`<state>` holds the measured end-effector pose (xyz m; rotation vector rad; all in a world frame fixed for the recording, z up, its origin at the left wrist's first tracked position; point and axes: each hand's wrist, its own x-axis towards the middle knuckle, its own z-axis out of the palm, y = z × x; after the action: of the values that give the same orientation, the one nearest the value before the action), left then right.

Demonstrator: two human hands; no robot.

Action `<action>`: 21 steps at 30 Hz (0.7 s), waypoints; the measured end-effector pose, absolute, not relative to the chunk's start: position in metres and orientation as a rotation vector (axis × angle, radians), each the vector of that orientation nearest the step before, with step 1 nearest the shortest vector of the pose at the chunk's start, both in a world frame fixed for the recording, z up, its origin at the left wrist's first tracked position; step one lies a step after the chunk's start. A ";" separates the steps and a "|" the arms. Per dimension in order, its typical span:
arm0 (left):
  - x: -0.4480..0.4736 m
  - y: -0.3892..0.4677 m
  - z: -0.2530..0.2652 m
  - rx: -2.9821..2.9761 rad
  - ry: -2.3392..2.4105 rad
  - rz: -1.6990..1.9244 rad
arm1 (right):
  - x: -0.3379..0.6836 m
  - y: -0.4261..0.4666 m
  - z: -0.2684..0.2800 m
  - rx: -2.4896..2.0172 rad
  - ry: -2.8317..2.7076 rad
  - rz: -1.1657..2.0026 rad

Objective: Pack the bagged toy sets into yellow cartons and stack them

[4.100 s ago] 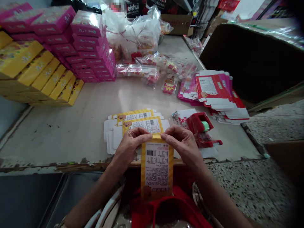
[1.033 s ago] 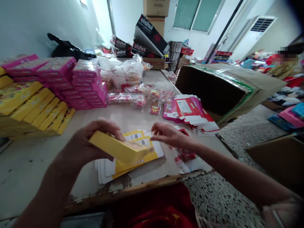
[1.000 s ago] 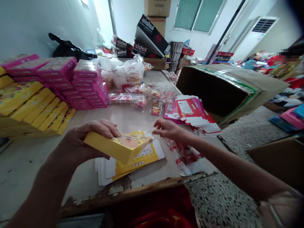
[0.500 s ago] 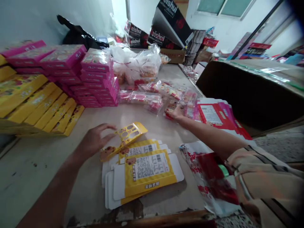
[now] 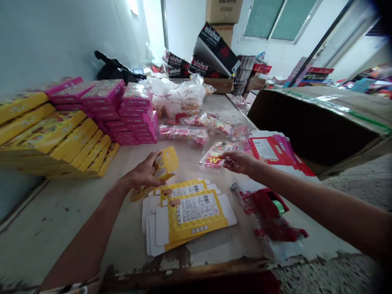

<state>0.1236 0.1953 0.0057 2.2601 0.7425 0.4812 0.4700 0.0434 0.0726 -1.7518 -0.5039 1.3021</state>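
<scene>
My left hand (image 5: 143, 172) is closed around a yellow carton (image 5: 169, 161), which stands opened out with its end facing away. Just in front of it lies a pile of flattened yellow cartons (image 5: 196, 210) with white flaps and printed labels. On the right, the fingers of my right hand (image 5: 240, 162) pinch the edge of a clear plastic packet (image 5: 213, 158) with pink and red contents. More clear packets (image 5: 191, 134) lie behind it.
Stacked yellow boxes (image 5: 67, 139) and pink boxes (image 5: 134, 110) stand at the left. A red tape dispenser (image 5: 266, 204) sits near the front edge. Flattened red cartons (image 5: 266, 153) lie beside a large open cardboard box (image 5: 306, 122). Filled plastic bags (image 5: 177, 96) are at the back.
My left hand has gripped the yellow carton and raised it, opening it out. My right hand has drawn a packet out from the others toward me.
</scene>
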 end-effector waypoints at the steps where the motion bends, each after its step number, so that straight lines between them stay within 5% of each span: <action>1: 0.114 0.195 0.013 2.226 0.663 0.535 | 0.462 0.034 0.083 -1.708 -0.553 1.298; 11: 0.114 0.126 0.035 2.265 0.479 0.748 | 0.379 -0.031 0.165 -1.302 -1.313 0.941; 21: 0.208 0.019 0.015 2.190 1.029 1.462 | 0.348 -0.050 0.092 -1.265 -1.205 0.515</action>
<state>0.2079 0.0192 0.0154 2.1899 1.0291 1.4617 0.3479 -0.0503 0.0916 -1.2651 -1.2054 0.5152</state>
